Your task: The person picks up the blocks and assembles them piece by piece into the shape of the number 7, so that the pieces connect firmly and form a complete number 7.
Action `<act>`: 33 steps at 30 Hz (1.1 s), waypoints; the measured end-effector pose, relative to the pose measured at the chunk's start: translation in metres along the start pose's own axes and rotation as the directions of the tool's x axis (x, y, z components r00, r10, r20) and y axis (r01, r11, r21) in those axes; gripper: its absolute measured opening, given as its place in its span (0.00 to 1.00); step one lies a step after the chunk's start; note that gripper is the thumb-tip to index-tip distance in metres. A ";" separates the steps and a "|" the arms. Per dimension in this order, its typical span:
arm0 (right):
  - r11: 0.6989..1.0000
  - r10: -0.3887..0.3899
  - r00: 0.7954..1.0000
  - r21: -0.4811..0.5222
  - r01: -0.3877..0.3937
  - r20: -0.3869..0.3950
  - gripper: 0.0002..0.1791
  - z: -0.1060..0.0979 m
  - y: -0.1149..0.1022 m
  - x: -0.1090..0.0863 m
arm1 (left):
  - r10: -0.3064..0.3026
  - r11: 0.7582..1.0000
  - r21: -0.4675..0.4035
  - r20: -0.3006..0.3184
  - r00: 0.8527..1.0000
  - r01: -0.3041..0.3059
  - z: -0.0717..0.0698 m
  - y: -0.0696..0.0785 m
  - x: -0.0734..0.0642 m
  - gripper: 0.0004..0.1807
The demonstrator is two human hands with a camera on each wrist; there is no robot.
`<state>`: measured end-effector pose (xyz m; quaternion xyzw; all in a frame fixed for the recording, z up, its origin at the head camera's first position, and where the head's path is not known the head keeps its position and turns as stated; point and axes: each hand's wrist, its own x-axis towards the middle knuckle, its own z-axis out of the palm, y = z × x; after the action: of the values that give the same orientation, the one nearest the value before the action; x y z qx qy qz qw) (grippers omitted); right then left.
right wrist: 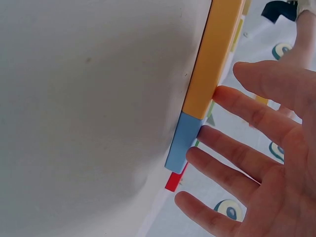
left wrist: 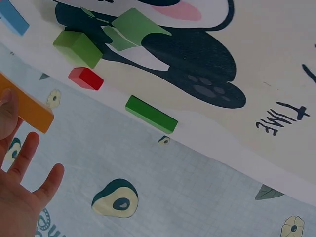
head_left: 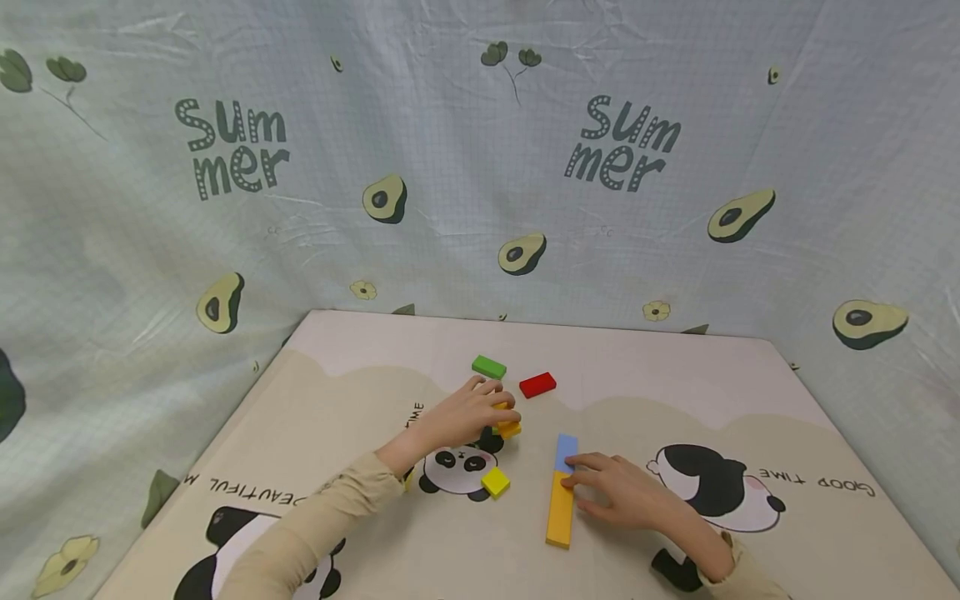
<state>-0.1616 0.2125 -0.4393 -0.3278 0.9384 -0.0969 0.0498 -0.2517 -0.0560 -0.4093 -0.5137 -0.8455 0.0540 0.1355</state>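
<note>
Pinched between the thumb and fingers of my left hand (head_left: 468, 412) is an orange block (head_left: 510, 429), held over the table; in the left wrist view the same orange block (left wrist: 34, 109) shows beside the thumb. A light green block (left wrist: 79, 48) sits close by, mostly covered by the hand in the head view. My right hand (head_left: 626, 493) lies by a row made of a blue block (head_left: 566, 452) and a long orange block (head_left: 559, 512), end to end. In the right wrist view its fingers are spread, with fingertips (right wrist: 206, 132) at the row's side.
Beyond the left hand lie a green block (head_left: 489, 367) and a red block (head_left: 537, 384). Nearer is a yellow block (head_left: 495, 482) on the panda print, and another yellow piece (head_left: 408, 481) shows behind the left sleeve. A printed curtain (head_left: 450, 167) surrounds the table.
</note>
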 end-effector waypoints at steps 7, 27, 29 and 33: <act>1.000 -0.006 1.000 0.000 0.006 0.000 0.14 -0.001 0.001 -0.001 | 0.026 0.997 0.065 0.034 0.999 -0.028 0.005 0.002 0.017 0.23; 1.000 -0.011 1.000 0.014 0.011 -0.004 0.15 0.001 0.001 0.000 | 0.095 0.985 0.137 0.099 0.991 -0.108 0.021 0.018 0.056 0.22; 1.000 -0.012 1.000 0.014 0.012 -0.004 0.15 0.000 0.001 0.000 | 0.097 0.984 0.141 0.101 0.990 -0.110 0.023 0.019 0.060 0.22; 1.000 -0.017 1.000 -0.001 0.017 -0.008 0.15 0.001 0.001 -0.001 | 0.103 0.984 0.137 0.095 0.990 -0.115 0.025 0.020 0.068 0.22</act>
<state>-0.1616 0.2135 -0.4402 -0.3354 0.9359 -0.0981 0.0448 -0.2713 0.0143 -0.4257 -0.5455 -0.8151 0.1440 0.1315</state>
